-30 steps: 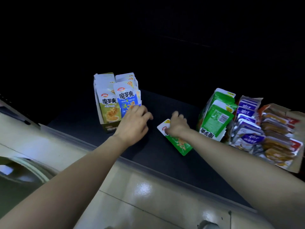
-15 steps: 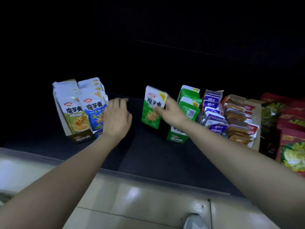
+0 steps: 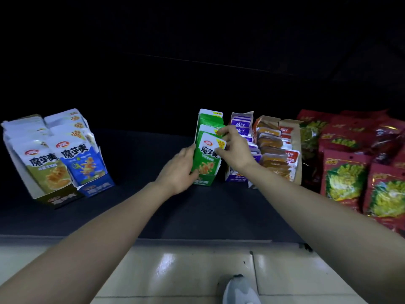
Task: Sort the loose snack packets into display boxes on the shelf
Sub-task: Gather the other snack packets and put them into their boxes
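on the dark shelf [image 3: 153, 207], left grip [image 3: 180, 170] clasps the green box [image 3: 205, 183], right grip [image 3: 235, 148] pinches a green packet [image 3: 207, 160] inside it.

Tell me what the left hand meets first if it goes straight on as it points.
The green display box: the left hand holds its left side, so it likely pushes straight into that box.

Shelf [image 3: 142, 207]: dark, flat | left: olive box [image 3: 63, 199], blue box [image 3: 98, 187], touching, packets upright | middle: green box [image 3: 203, 182], well apart | right: purple box [image 3: 233, 177], cardboard box [image 3: 294, 150], red bags [image 3: 346, 178], side by side
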